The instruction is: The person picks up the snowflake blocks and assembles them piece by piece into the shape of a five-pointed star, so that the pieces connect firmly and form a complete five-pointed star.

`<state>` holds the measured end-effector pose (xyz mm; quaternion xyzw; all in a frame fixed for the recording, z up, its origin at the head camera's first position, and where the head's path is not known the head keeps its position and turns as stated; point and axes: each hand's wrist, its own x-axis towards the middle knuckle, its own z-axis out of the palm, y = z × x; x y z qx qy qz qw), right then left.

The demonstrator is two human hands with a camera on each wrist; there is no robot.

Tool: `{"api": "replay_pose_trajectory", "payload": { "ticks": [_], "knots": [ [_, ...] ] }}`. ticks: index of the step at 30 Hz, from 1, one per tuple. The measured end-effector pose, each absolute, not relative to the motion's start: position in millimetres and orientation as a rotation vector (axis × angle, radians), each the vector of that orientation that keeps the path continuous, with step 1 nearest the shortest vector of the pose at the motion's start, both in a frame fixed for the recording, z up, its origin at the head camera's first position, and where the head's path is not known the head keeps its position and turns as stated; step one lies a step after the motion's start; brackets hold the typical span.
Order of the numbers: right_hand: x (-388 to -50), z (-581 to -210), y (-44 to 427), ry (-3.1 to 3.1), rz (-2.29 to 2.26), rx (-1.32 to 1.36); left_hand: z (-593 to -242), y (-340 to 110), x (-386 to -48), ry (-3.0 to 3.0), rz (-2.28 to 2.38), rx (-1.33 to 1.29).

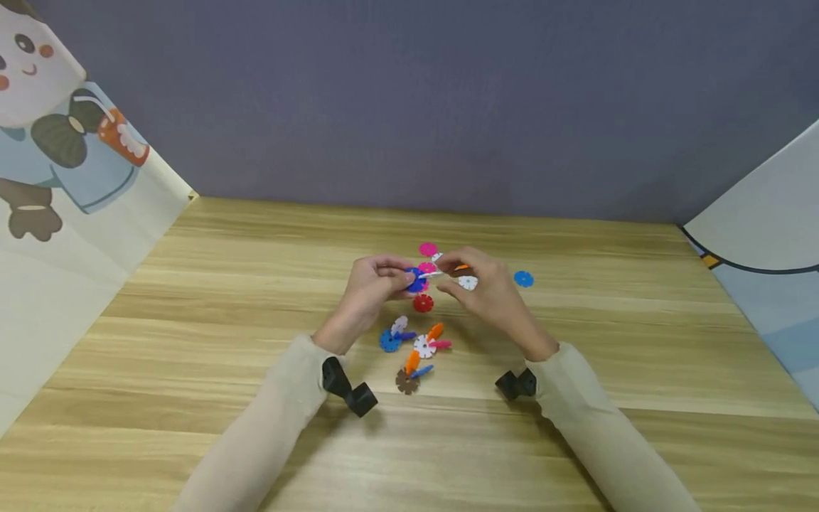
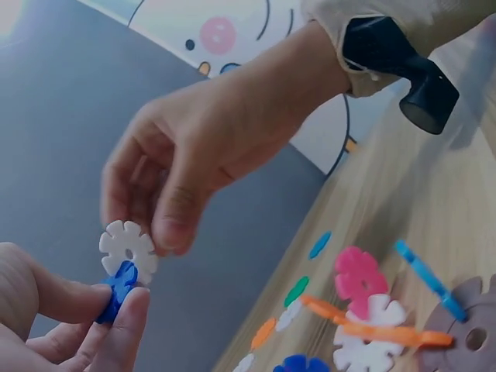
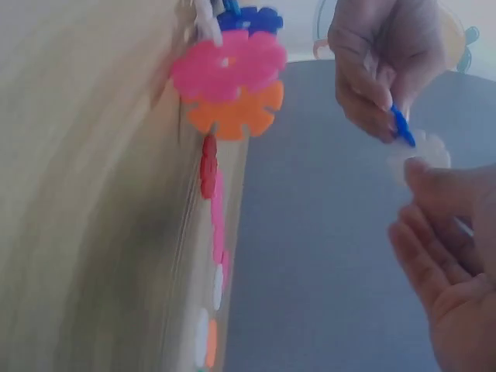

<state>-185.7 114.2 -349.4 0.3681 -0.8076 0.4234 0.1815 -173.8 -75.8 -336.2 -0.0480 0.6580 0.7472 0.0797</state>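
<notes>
Discs in hand, head view: the blue disc (image 1: 416, 281) and white disc (image 1: 430, 274) meet edge to edge between the two hands, raised over the wooden table (image 1: 256, 320).
Good joining: this looks like slotting notch into notch; best to line the cuts up squarely and push straight, without twisting.
Forearms: both reach in from the near side, wrists angled inward; the left hand (image 1: 376, 281) faces the right hand (image 1: 489, 283).
Joined clusters: three sit nearer the person, one with a brown disc (image 1: 407, 382).
Blue disc, left wrist view: clamped between left thumb and fingers, a steady base; the white one stands upright above it, broad face showing.
Right hand, left wrist view: arches over from above, thumb and fingertips bent around the white rim.
Right thumb, right wrist view: overlaps the white rim, lower fingers spread away; whether it pinches, I cannot tell.
</notes>
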Motion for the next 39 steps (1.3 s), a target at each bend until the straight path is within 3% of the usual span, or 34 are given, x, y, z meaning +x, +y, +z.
{"api": "replay_pose_trajectory", "payload": {
  "ticks": [8, 26, 39],
  "knots": [
    [-199.6, -357.6, 112.9, -2.615, 1.139, 1.003, -337.4, -84.0, -179.5, 1.923, 2.286, -0.192],
    [-231.1, -377.7, 98.3, -2.991, 0.970, 1.407, -342.8, -85.9, -181.4, 1.911, 2.300, -0.197],
    [-228.6, -377.7, 95.3, -3.072, 0.893, 1.290, -344.9, -85.1, -180.4, 1.891, 2.289, -0.191]
  ]
}}
